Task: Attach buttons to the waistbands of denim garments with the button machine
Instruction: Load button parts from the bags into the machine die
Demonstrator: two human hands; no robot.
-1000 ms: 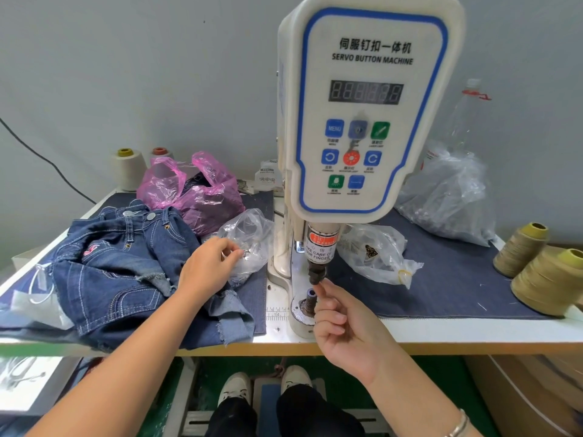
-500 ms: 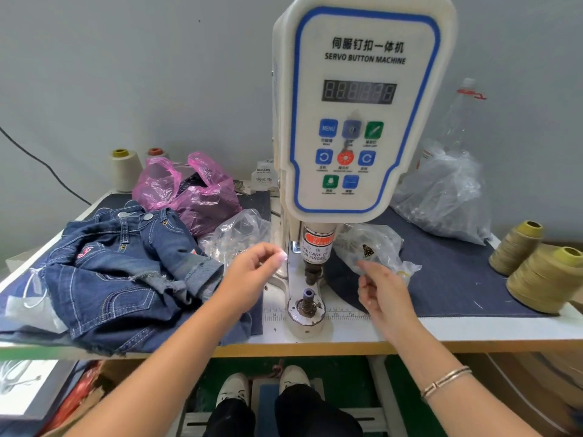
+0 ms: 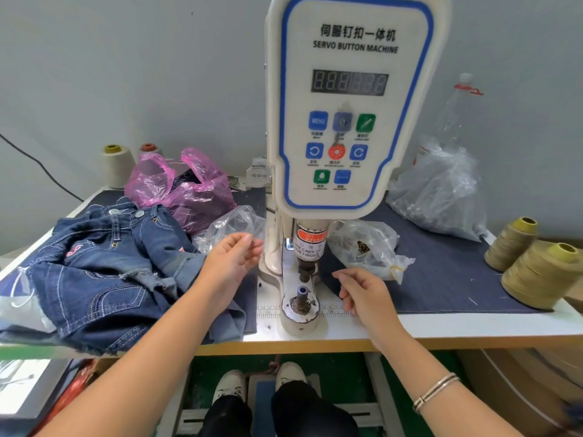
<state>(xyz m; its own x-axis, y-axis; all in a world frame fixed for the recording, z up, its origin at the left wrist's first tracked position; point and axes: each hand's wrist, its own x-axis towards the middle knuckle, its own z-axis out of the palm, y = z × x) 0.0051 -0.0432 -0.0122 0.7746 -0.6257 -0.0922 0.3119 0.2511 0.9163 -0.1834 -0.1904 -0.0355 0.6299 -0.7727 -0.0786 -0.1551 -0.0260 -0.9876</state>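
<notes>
The white servo button machine (image 3: 347, 121) stands at the table's middle, its upper punch (image 3: 306, 272) above the lower die (image 3: 301, 293). No fabric lies between them. A pile of dark denim garments (image 3: 104, 272) sits to the left, waistband buttons showing at its top. My left hand (image 3: 233, 257) hovers left of the machine's column and pinches a small grey button piece at its fingertips. My right hand (image 3: 359, 288) hovers just right of the die with curled fingers; anything inside them is hidden.
Clear bags of button parts lie left (image 3: 233, 225) and right (image 3: 366, 247) of the column. A pink bag (image 3: 183, 190) and a big clear bag (image 3: 441, 197) sit behind. Olive thread cones (image 3: 542, 272) stand at the right edge. My feet rest by a pedal (image 3: 262, 402).
My left hand left the clear bag and came right, toward the machine. My right hand left the punch, went out to the right-hand bag, then returned near the die.
</notes>
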